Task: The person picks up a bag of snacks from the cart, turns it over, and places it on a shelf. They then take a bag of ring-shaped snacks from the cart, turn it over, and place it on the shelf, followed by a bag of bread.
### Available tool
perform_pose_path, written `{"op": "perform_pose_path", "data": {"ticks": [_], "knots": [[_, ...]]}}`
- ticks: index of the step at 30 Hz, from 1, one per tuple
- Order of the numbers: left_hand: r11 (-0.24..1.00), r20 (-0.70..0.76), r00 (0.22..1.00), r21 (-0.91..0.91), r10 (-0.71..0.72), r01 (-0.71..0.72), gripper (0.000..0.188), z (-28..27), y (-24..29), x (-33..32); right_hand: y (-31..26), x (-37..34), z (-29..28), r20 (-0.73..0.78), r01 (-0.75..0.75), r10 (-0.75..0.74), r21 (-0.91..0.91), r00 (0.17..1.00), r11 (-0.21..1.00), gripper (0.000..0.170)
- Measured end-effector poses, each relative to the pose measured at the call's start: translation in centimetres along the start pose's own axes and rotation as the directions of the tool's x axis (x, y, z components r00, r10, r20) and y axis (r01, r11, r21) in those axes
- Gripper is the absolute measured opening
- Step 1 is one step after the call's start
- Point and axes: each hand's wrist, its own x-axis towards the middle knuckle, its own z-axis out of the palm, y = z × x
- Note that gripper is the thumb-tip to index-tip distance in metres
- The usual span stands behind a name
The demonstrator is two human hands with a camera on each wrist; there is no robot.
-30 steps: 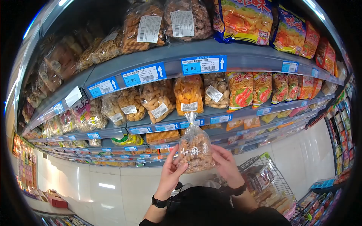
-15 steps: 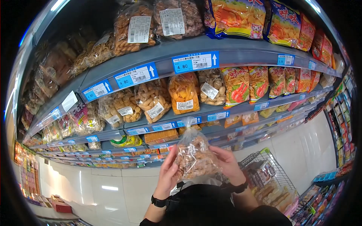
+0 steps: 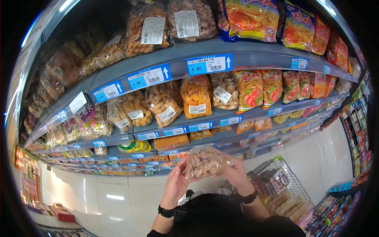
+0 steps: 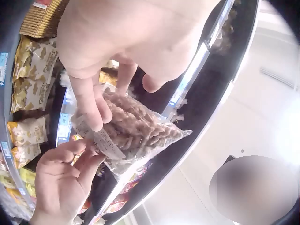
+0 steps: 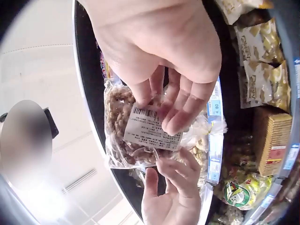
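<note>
A clear plastic bag of brown twisted snacks (image 3: 207, 162) is held in front of the shelves, low over the person's lap. The left hand (image 3: 176, 184) grips its left side, and the right hand (image 3: 238, 174) grips the right side. In the right wrist view, the right hand's fingers lie over a white barcode label (image 5: 152, 129) on the bag, while the left hand (image 5: 172, 199) has its fingertips at the label's lower edge. The left wrist view shows the left hand's fingers (image 4: 91, 105) on the bag, partly covering the label.
Shelves (image 3: 166, 59) with blue price tags curve across the front, stocked with bagged snacks (image 3: 196, 96). On the right stands a wire shopping cart (image 3: 302, 189) with packaged goods inside. A red box (image 3: 63, 214) sits at far left, beyond the pale tiled floor.
The bag has been tipped over: its knotted top and printed front, seen earlier, no longer show in the head view. Both hands stay at its sides.
</note>
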Motion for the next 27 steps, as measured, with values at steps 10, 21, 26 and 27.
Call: {"op": "perform_pose_path", "data": {"ticks": [10,21,26,27], "knots": [[0.998,-0.036,0.998,0.047,-0.043,0.045,0.058,-0.4,-0.2,-0.3,0.6,-0.5,0.2,0.025,-0.073,0.074,-0.020,0.997,0.997,0.030],[0.997,-0.066,0.996,0.028,-0.066,0.068,0.057,-0.5,-0.9,-0.6,0.8,-1.1,-0.5,0.051,-0.062,0.062,0.003,0.997,0.998,0.022],[0.998,-0.038,0.999,0.061,-0.025,0.028,0.065,-0.3,-1.3,-0.7,0.0,-1.4,-0.5,0.112,-0.045,0.048,-0.029,0.993,0.999,0.029],[0.997,-0.012,1.000,0.075,0.008,-0.007,0.068,-0.3,-1.5,-0.7,-0.1,-1.4,0.0,0.065,0.016,-0.011,-0.076,0.998,0.997,0.032]]}}
